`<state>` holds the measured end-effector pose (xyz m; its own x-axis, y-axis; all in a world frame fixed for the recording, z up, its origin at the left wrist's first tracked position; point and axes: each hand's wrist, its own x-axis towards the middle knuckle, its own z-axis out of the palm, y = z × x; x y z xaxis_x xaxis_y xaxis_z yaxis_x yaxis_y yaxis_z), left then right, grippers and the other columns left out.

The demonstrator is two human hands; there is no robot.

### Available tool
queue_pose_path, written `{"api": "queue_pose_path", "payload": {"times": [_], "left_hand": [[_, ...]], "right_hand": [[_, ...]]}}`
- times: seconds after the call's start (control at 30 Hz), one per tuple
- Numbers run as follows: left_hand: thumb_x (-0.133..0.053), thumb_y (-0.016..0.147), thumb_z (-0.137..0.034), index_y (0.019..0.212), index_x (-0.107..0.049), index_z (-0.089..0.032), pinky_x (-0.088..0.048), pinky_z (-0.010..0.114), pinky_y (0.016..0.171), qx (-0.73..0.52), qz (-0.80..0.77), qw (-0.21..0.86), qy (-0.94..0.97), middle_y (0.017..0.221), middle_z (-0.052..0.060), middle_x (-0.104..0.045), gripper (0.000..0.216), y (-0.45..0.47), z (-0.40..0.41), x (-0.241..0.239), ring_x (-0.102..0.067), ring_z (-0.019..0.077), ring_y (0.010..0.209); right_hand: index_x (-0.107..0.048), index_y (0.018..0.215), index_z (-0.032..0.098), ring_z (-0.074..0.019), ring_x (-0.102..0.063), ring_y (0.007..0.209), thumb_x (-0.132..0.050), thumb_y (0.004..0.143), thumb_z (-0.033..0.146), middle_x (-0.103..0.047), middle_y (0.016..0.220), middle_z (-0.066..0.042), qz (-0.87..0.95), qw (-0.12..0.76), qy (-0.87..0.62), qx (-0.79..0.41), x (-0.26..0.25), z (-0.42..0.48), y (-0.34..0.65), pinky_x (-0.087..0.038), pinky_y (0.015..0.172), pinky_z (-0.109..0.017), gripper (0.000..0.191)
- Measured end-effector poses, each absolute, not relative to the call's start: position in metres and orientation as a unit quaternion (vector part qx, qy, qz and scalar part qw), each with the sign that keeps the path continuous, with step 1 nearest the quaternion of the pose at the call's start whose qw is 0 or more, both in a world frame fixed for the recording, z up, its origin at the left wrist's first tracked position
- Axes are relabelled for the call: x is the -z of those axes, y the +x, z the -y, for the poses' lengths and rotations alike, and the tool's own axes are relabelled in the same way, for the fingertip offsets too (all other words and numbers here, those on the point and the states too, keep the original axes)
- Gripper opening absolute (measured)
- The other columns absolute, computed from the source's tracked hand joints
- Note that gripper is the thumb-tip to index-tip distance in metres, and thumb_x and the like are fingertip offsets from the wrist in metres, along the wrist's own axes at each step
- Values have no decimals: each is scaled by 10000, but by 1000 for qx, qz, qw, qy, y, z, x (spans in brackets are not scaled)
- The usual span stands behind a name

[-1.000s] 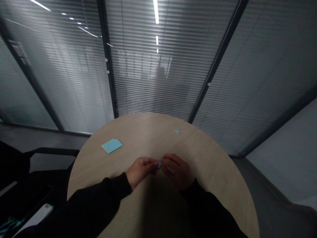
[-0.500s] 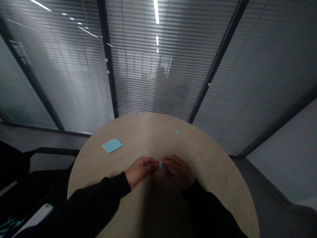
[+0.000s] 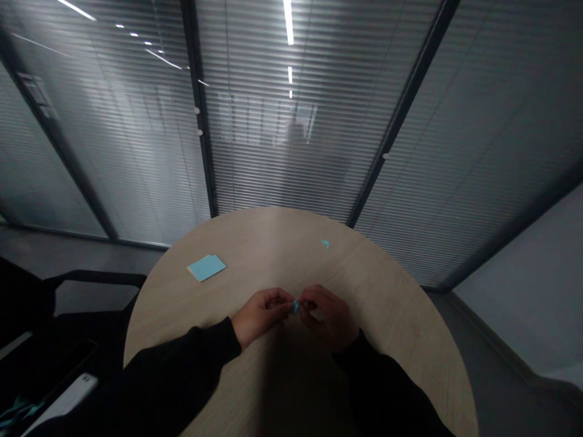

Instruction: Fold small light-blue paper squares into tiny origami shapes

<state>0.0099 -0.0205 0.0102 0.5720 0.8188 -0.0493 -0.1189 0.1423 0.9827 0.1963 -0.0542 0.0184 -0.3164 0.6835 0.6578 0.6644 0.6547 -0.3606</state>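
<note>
Pinching a blue scrap (image 3: 296,307) between fingertips of the left hand (image 3: 260,313). Holding the right hand (image 3: 331,317) at the scrap's right with unclear grip.

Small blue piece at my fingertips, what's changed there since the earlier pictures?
The small blue piece shows a different outline, too tiny to tell exactly how, and the fingers of your right hand seem slightly more bent. No visible grasp or release; your left hand still pinches it. The blue pad and blue scrap stayed put.
</note>
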Motion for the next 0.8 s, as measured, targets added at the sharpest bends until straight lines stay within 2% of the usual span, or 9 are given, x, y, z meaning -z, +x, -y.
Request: {"api": "queue_pose_path", "payload": {"times": [0.23,0.4,0.63,0.8], "left_hand": [[-792,671,-440,851,-645,-133,-376,205,547,-352,-295,697,551,675,-10,-596,385,11,17,-2,-492,75,560],[-796,663,-444,856,-643,-127,-377,213,553,-380,-302,680,549,700,6,-609,401,12,17,0,-507,83,578],[-745,728,-461,901,-639,-131,-272,194,480,-400,-305,634,587,664,-15,-580,388,13,14,11,-424,57,501],[-732,730,-477,900,-636,-139,-293,191,473,-419,-301,613,599,711,8,-612,390,13,13,13,-452,64,502]], "right_hand": [[-596,784,224,-154,-586,641,-519,869,212,-621,696,-27,800,414,-431,45,-17,55,194,-480,616,-256,115],[-600,812,232,-164,-600,683,-530,870,193,-638,738,-34,798,421,-429,39,-13,55,192,-491,652,-266,99],[-589,815,224,-163,-594,702,-535,856,158,-632,759,-37,788,441,-427,40,-12,56,189,-496,663,-274,94],[-604,843,210,-155,-588,693,-554,865,164,-632,760,-37,786,458,-411,57,-14,58,187,-494,651,-268,71]]}}
